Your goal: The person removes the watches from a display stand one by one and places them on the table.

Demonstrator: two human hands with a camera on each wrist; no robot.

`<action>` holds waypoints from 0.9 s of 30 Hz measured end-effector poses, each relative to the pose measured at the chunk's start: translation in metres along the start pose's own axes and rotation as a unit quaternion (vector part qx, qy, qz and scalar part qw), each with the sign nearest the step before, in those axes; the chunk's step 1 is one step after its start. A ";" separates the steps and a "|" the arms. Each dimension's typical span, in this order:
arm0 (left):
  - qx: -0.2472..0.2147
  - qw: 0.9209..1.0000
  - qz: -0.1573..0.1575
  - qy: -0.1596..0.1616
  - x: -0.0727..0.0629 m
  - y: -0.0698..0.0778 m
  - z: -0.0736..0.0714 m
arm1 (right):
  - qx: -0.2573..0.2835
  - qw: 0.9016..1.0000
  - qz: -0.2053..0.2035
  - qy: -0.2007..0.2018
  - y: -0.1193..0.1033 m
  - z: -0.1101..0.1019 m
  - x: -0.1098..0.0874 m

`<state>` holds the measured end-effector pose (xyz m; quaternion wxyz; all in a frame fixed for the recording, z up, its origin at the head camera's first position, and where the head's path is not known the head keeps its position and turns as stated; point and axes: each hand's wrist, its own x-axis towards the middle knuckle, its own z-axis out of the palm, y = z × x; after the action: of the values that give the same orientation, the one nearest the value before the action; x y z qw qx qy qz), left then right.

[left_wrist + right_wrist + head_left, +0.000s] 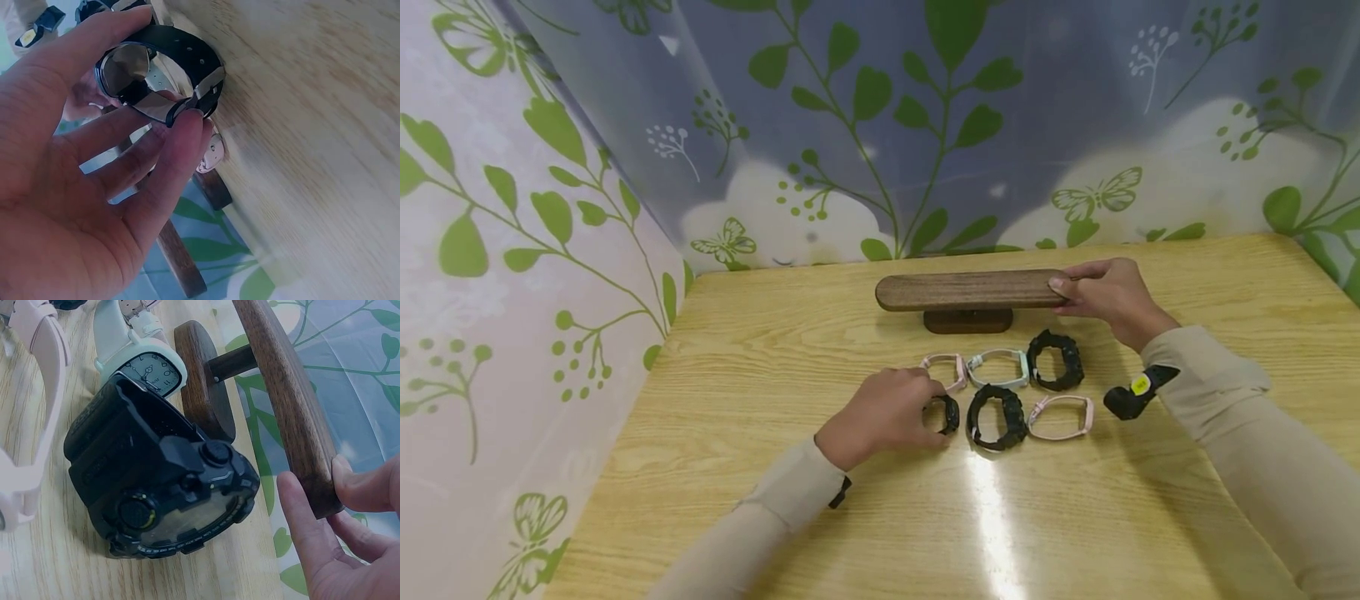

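Note:
My left hand [883, 412] has its thumb and fingers about a slim black watch [187, 47], pinching it at opposite sides as it stands on the table. The end of a dark wooden watch stand's bar [970, 290] is held between the thumb and fingers of my right hand [1108, 296]. Below the bar sits the stand's oval base [967, 322]. Near the right hand is a chunky black watch [156, 481], beside a mint watch [144, 365]. A pink watch [961, 372] lies just beyond the left fingers.
Another chunky black watch [1013, 421] and a second pink watch [1088, 417] complete the front row on the wooden table [737, 333]. Patterned cloth [1037, 125] hangs behind the table and along its left side.

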<state>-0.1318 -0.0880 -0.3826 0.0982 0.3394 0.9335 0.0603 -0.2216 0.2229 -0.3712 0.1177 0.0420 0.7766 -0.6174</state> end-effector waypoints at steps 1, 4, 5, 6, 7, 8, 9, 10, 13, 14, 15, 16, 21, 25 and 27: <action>0.003 1.000 -0.001 -0.001 0.000 0.001 0.000 | 0.001 1.000 0.000 0.000 0.000 0.000 0.000; 0.007 1.000 0.000 0.000 0.001 0.003 0.000 | 0.002 1.000 -0.001 0.000 0.000 0.000 0.000; 0.007 1.000 0.001 0.001 0.001 0.004 0.000 | 0.003 1.000 -0.002 0.000 0.000 0.000 0.000; 0.008 1.000 0.001 0.001 0.002 0.004 0.000 | 0.004 1.000 -0.003 0.000 0.000 -0.001 0.001; 0.010 1.000 0.001 0.000 0.002 0.005 0.000 | 0.004 1.000 -0.004 0.000 0.000 -0.001 0.001; 0.011 1.000 0.001 0.000 0.003 0.006 0.000 | 0.004 1.000 -0.005 0.000 0.000 -0.001 0.001; 0.013 1.000 0.001 -0.001 0.003 0.006 0.001 | 0.005 1.000 -0.006 0.000 0.000 -0.001 0.001; 0.015 1.000 0.000 -0.001 0.004 0.007 0.001 | 0.005 1.000 -0.006 0.001 0.001 -0.001 0.001; 0.024 1.000 -0.004 -0.003 0.005 0.008 0.003 | 0.005 1.000 -0.005 0.003 0.002 0.000 0.000; 0.026 1.000 -0.004 -0.002 0.005 0.008 0.003 | 0.004 1.000 -0.005 0.003 0.002 0.000 0.000; 0.028 1.000 -0.003 -0.001 0.005 0.009 0.004 | 0.004 1.000 -0.004 0.003 0.002 0.000 0.000; 0.030 1.000 -0.003 0.000 0.005 0.008 0.004 | 0.004 1.000 -0.004 0.003 0.002 0.000 0.000; 0.033 0.999 -0.003 0.006 0.005 0.008 0.006 | 0.003 1.000 -0.005 0.002 0.002 0.000 -0.001; 0.033 0.999 -0.008 0.005 0.004 0.009 0.005 | 0.000 1.000 -0.009 0.000 0.002 0.000 -0.002; 0.032 0.999 -0.011 0.005 0.003 0.009 0.005 | -0.001 1.000 -0.013 0.000 0.002 0.000 -0.002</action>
<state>-0.1277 -0.0787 -0.3863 0.0836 0.3316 0.9392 0.0307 -0.2194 0.2239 -0.3725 0.1100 0.0318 0.7777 -0.6181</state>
